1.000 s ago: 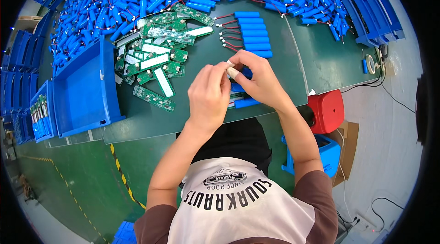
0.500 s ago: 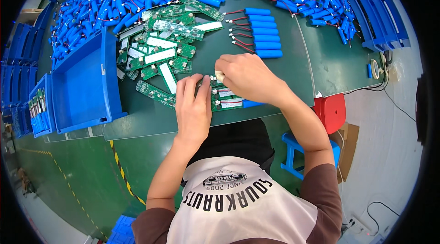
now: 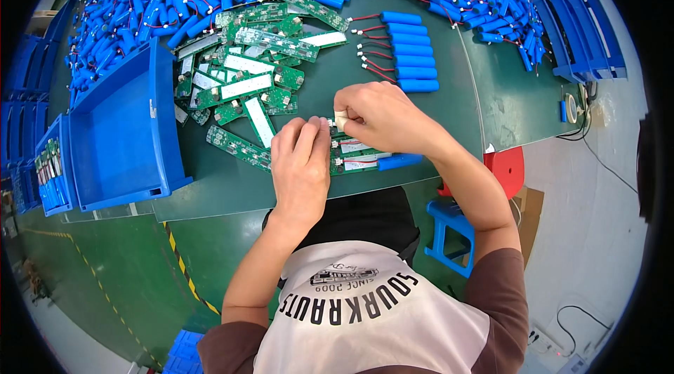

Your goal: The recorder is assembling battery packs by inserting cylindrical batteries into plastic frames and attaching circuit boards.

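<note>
At the near edge of the green bench (image 3: 491, 86), the left hand (image 3: 300, 163) pressed flat, steadying a green rectangular circuit board (image 3: 358, 161); the right hand (image 3: 379, 117) pinched a small white connector (image 3: 341, 120) above it for alignment.

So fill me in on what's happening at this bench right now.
A person is working with both hands at a green table. The left hand presses down on a green circuit board lying at the table's near edge, with a blue cylindrical battery cell beside the board. The right hand pinches something small and white above the board; what it is cannot be made out. A heap of circuit boards, a neat row of wired battery cells and an open blue bin lie around.
</note>
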Available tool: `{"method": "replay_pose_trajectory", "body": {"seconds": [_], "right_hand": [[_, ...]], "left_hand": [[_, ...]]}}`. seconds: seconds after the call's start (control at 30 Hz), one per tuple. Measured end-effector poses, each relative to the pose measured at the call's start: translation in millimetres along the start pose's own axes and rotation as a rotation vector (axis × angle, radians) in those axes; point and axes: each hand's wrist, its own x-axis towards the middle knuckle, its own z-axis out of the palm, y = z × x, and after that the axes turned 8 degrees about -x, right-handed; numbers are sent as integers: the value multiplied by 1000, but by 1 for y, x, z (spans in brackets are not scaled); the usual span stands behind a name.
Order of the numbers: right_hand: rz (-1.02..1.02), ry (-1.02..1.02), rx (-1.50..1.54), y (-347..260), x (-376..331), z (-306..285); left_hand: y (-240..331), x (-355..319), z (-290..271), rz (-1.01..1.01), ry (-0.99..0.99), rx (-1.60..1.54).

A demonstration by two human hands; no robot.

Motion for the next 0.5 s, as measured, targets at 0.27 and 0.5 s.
{"method": "replay_pose_trajectory", "body": {"seconds": [0.27, 0.5], "right_hand": [[-7, -32, 28, -1, -3, -3], [-13, 84, 24, 2, -6, 7]], "left_hand": [[-2, -1, -2, 4, -1, -2], [0, -1, -1, -5, -4, -37]]}}
